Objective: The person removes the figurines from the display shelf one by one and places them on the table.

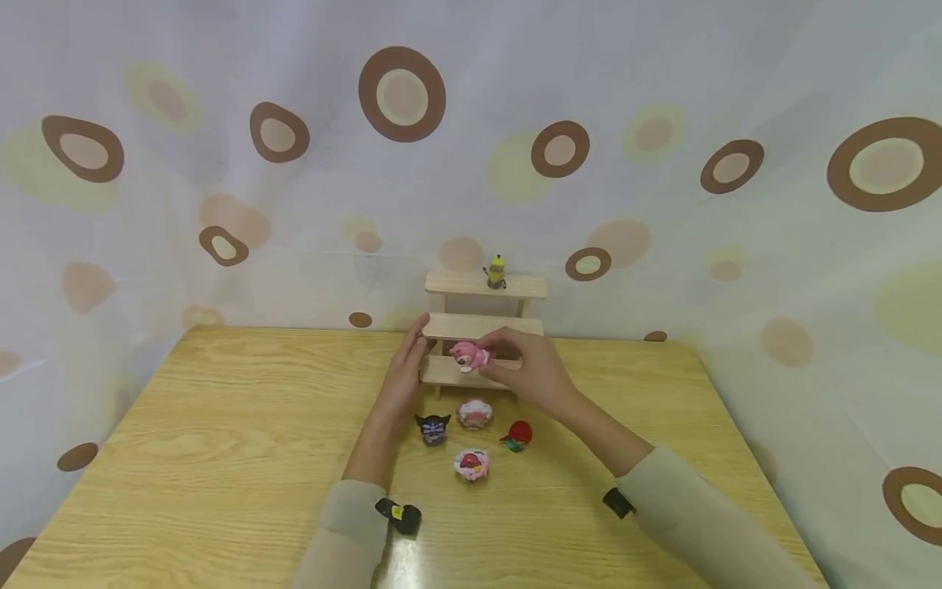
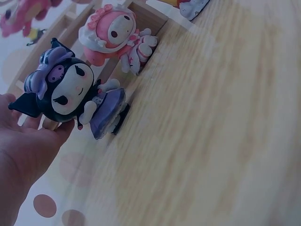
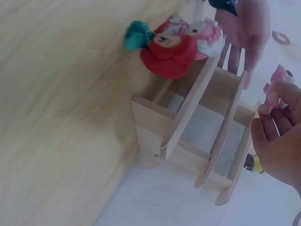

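Between thumb and fingers my right hand (image 1: 536,370) pinches a pink bear figurine (image 1: 468,357), held in front of the small wooden three-step shelf (image 1: 482,327). My left hand (image 1: 400,383) rests along the shelf's left end, its fingers fairly straight in the right wrist view. Nearest to it on the table stands a figurine with a black hood and purple bow (image 2: 66,89). Beside that one is a pink-hooded figurine with a white frill (image 2: 117,35). A red-haired figurine with a green tail (image 3: 169,52) stands at the front right.
A yellow minion figurine (image 1: 496,273) stands on the shelf's top step. Closest to me on the wooden table (image 1: 243,458) is another pink-and-white figurine (image 1: 471,465). A white curtain with brown and green circles (image 1: 456,188) hangs behind the table.
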The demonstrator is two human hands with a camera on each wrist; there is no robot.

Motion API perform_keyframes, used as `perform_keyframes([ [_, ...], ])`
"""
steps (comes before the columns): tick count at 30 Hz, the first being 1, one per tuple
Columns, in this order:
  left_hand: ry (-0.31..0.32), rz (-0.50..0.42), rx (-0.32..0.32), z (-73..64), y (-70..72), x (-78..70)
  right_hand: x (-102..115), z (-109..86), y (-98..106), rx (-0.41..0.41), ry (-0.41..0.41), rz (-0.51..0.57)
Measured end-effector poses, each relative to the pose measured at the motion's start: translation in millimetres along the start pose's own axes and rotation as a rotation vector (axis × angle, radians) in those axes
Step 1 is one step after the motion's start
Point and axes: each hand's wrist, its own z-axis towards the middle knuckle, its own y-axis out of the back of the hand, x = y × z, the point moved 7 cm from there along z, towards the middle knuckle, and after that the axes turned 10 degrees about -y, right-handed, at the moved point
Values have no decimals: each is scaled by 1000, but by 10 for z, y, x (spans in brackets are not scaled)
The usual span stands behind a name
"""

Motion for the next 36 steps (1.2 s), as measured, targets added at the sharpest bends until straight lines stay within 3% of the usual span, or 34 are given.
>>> perform_keyframes([
  [12, 1, -33, 4, -6, -17, 14, -200, -795, 198, 33, -49, -31],
  [19, 0, -44, -3, -17, -16, 3, -310, -1159, 153, 83, -62, -38],
  [28, 9, -65, 6, -39, -28, -7, -565, -1354, -109, 227, -84, 34],
  [36, 29, -64, -1, -36, -15, 5, -672, -1418, -249, 285, -114, 14],
])
